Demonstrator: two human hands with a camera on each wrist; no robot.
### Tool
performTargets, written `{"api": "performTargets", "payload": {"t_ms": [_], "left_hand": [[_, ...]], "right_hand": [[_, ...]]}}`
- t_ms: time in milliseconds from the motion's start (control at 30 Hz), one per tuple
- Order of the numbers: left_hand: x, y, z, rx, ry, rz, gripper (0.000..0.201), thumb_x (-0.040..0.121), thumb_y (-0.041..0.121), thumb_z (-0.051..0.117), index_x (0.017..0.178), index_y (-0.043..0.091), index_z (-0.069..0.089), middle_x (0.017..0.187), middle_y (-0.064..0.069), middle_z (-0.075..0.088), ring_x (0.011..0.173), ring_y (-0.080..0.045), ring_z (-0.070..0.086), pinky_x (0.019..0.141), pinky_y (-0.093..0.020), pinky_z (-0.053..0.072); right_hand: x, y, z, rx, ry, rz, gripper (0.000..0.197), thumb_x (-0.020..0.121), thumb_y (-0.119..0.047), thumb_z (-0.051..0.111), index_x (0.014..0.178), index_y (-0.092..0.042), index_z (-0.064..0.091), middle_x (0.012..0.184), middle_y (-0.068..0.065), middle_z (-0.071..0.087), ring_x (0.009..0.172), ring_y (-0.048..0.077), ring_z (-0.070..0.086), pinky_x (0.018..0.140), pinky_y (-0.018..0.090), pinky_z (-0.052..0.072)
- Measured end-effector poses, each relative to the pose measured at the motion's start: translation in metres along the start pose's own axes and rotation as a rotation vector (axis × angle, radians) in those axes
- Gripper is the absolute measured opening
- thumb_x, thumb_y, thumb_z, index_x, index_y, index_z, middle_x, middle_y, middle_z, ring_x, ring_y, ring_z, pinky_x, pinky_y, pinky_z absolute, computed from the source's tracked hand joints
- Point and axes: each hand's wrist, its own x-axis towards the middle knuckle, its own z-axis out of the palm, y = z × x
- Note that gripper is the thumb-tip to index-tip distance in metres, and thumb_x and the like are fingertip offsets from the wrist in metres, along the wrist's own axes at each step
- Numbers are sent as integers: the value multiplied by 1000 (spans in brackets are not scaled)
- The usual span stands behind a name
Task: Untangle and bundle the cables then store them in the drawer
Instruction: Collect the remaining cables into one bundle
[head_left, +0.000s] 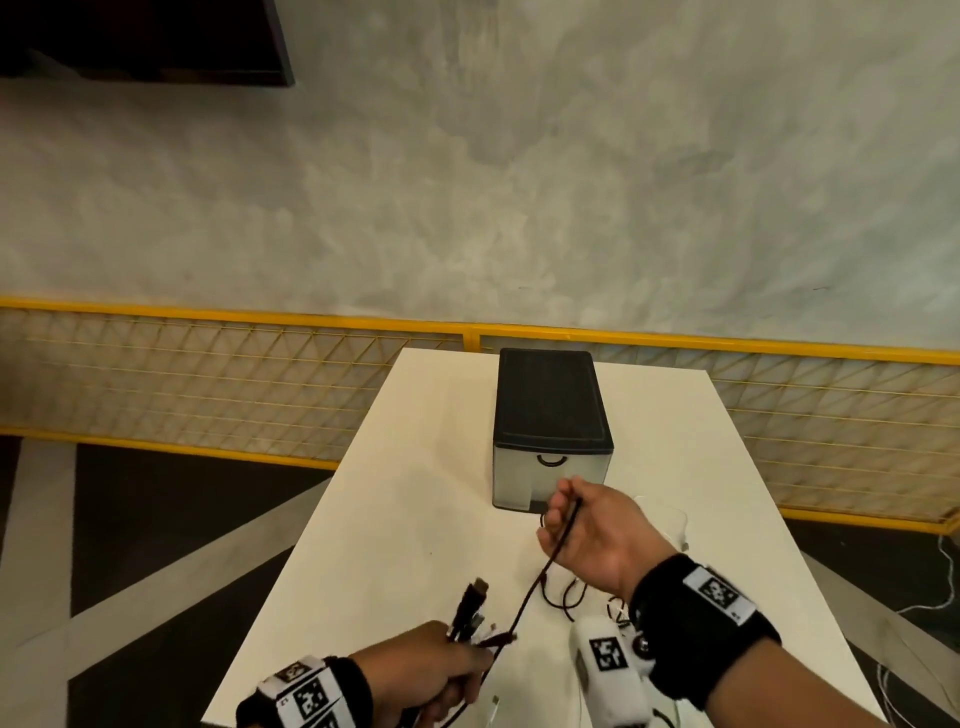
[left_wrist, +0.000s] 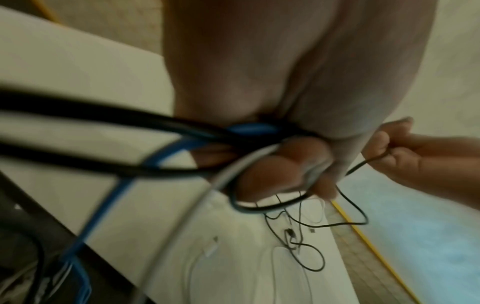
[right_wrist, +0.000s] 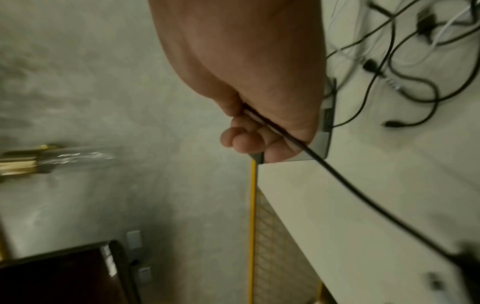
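Above the white table (head_left: 395, 519), the right hand (head_left: 592, 535) pinched a thin black cable (head_left: 545, 566) — stretched toward seven o'clock, where the left hand (head_left: 431, 670) gripped a bunch of cable ends (head_left: 467, 613).

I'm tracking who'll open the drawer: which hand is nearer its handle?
Right. The right hand holds a thin black cable just below the drawer handle; the left hand grips cable ends at the table's near edge.

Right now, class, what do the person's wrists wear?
Left wrist and right wrist each wear a black band with white square tags printed in black block patterns. The right band also bears a white housing, tagged likewise. Both forearms are bare, without sleeves.
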Motion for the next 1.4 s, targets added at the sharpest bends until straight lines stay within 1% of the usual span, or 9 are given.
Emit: {"api": "performTargets", "payload": {"t_ms": [133, 267, 500, 600, 733, 967, 1067, 1233, 1400], "left_hand": [[3, 0, -4, -402, 179, 157, 39, 96, 32, 58, 64, 9, 62, 47, -3, 41, 37, -16, 33, 37, -22, 28], [14, 32, -1, -504, 374, 374, 23, 95, 26, 62, 84, 5, 67, 63, -6, 51, 41, -13, 33, 40, -22, 27], [14, 40, 38, -329, 288, 459, 12, 86, -3, 65, 77, 5, 65, 46, 10, 53, 40, -4, 48, 38, -14, 35], [14, 27, 28, -243, 134, 380, 8, 80, 10, 71, 77, 13, 65, 51, 5, 39, 42, -10, 30, 42, -20, 24], [6, 6, 12, 84, -86, 188, 12, 74, 21, 79, 67, 20, 69, 58, 1, 49, 47, -12, 37, 46, -23, 30], [14, 28, -1, -416, 229, 354, 13, 90, 19, 68, 86, 12, 58, 55, 4, 35, 43, -10, 26, 39, -20, 21], [23, 51, 9, -343, 329, 406, 11, 88, 20, 69, 82, 14, 61, 56, 3, 44, 42, -10, 31, 42, -20, 24], [27, 58, 47, -306, 255, 425, 14, 84, 1, 66, 76, 12, 65, 52, 5, 55, 37, -4, 44, 41, -19, 31], [24, 36, 38, -170, 97, 354, 16, 76, 4, 71, 71, 17, 63, 56, 2, 46, 42, -10, 30, 43, -23, 21]], "right_hand": [[6, 14, -18, -36, 15, -32, 31, 103, -27, 38, 82, -15, 56, 59, 4, 62, 48, 18, 56, 60, 30, 43], [5, 56, -20, -102, -73, 4, 22, 101, -23, 39, 89, -13, 55, 89, 15, 73, 81, 29, 66, 64, 35, 43], [-4, 71, -12, -88, -198, 104, 45, 100, -33, 32, 105, -8, 70, 103, 14, 73, 88, 29, 63, 79, 41, 44], [1, 54, -19, -79, -126, 111, 26, 98, -29, 40, 91, -16, 61, 103, 13, 68, 92, 29, 62, 82, 43, 44], [7, 20, -27, 34, -27, -14, 28, 102, -24, 35, 82, -19, 54, 84, 11, 75, 94, 27, 69, 79, 44, 48], [3, 37, -33, -110, -73, -41, 21, 103, -23, 38, 90, -16, 53, 96, 14, 76, 89, 27, 74, 80, 43, 49], [3, 54, -30, -186, -97, -32, 21, 102, -24, 37, 94, -17, 54, 101, 9, 75, 94, 24, 69, 77, 39, 45], [-3, 66, -19, -163, -163, -13, 33, 96, -27, 40, 109, -15, 68, 104, 10, 75, 90, 27, 64, 76, 43, 46], [-2, 48, -30, -104, -100, 57, 27, 97, -32, 42, 87, -16, 61, 94, 11, 72, 85, 28, 65, 80, 42, 45]]}}
